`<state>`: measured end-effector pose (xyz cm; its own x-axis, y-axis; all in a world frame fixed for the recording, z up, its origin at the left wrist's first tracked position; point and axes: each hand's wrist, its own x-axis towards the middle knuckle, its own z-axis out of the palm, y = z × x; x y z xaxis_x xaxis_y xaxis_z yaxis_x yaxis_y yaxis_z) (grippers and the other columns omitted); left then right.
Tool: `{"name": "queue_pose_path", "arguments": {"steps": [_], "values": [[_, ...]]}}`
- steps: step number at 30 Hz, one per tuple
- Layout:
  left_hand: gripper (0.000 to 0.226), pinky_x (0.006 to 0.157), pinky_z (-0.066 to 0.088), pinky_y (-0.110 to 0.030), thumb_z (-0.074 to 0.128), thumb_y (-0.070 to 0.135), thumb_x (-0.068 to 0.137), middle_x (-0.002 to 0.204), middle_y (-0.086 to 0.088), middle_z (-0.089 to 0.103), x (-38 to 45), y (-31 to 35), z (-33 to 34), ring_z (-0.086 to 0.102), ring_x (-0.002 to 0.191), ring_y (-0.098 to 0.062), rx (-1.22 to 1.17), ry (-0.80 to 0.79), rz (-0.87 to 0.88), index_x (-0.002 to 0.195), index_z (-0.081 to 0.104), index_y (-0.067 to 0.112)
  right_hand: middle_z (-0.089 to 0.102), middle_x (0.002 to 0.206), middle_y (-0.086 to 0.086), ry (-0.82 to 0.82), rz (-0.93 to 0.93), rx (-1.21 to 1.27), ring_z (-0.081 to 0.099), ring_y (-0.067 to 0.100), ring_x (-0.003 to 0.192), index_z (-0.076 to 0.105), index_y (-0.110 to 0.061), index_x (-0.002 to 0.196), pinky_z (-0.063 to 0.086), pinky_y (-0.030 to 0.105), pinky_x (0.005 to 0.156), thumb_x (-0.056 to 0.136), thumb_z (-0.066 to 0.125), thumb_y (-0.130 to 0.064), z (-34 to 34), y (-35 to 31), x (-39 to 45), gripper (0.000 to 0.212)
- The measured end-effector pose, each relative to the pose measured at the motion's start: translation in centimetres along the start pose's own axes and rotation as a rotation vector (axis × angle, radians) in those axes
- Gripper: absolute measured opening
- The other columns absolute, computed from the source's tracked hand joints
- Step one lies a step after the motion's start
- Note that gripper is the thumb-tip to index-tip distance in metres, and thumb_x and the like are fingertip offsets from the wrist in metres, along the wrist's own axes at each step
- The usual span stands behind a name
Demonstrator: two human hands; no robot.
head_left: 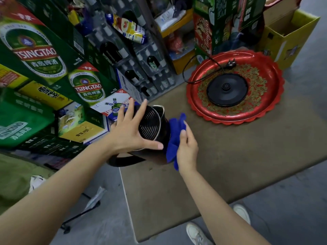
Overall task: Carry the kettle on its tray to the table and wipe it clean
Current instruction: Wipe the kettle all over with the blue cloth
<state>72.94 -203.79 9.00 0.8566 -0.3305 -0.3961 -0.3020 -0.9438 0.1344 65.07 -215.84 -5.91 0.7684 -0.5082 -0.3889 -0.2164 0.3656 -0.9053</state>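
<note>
The black kettle [155, 138] lies tilted at the table's left edge, its open ribbed steel mouth facing me and its handle [123, 160] pointing down-left. My left hand [129, 129] spreads over the rim, thumb and fingers gripping the mouth. My right hand [187, 147] presses a blue cloth [174, 138] against the kettle's right side. The red scalloped tray [235, 85] sits at the table's far right and holds the black kettle base [227, 89], whose cord and plug [230, 63] loop over the tray's back rim.
The brown table [221, 165] runs from centre to right. Stacked green beer cartons [40, 55] and shrink-wrapped bottle packs [141, 68] crowd the left and back. A yellow open box [286, 36] stands behind the tray. My shoes [196, 232] show below the table's near edge.
</note>
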Motion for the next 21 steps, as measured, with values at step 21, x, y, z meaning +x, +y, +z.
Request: {"name": "queue_pose_path", "arguments": {"steps": [21], "values": [[0.068,0.102,0.036,-0.069,0.066,0.064,0.078,0.148,-0.01,0.041,-13.9,3.3,12.2,0.039,0.134,-0.046,0.379,0.642,0.49,0.139,0.049,0.039,0.076,0.099,-0.013,-0.803,-0.241,-0.596,0.066,0.004,0.097,0.077,-0.025,0.098,0.048,0.041,0.099,0.091,0.062,-0.047,-0.3,-5.9,6.9,0.028]]}}
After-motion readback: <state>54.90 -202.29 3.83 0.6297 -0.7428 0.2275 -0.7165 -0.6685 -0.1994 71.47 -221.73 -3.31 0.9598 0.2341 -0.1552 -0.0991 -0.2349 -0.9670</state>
